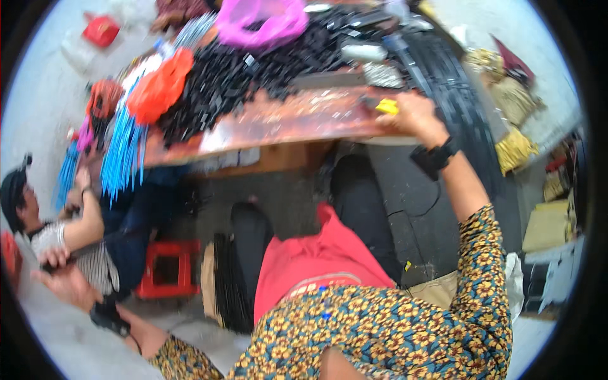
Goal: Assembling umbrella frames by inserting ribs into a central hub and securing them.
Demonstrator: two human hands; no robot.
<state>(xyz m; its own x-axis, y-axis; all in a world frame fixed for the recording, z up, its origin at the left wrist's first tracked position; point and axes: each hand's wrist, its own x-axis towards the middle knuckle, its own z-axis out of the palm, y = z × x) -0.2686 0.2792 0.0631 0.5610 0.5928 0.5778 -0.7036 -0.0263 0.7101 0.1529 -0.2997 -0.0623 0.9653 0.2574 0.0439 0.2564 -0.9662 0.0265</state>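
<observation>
At the near edge of the reddish-brown table, my right hand is closed round a small tool with a yellow handle. Its dark tip points left and is too blurred to tell the kind. Far out at the left, away from the table, my left hand is raised beside a seated co-worker. A small dark piece seems to sit between its fingers, though blur hides what it is. Dark bands with boxes are strapped to both my wrists. Many short black strips lie heaped across the table's far side.
Long black strips hang over the table's right end. Blue strips stick out under an orange bag at left. A pink bag lies at the back. A red stool stands near the co-worker; yellowish sacks lie right.
</observation>
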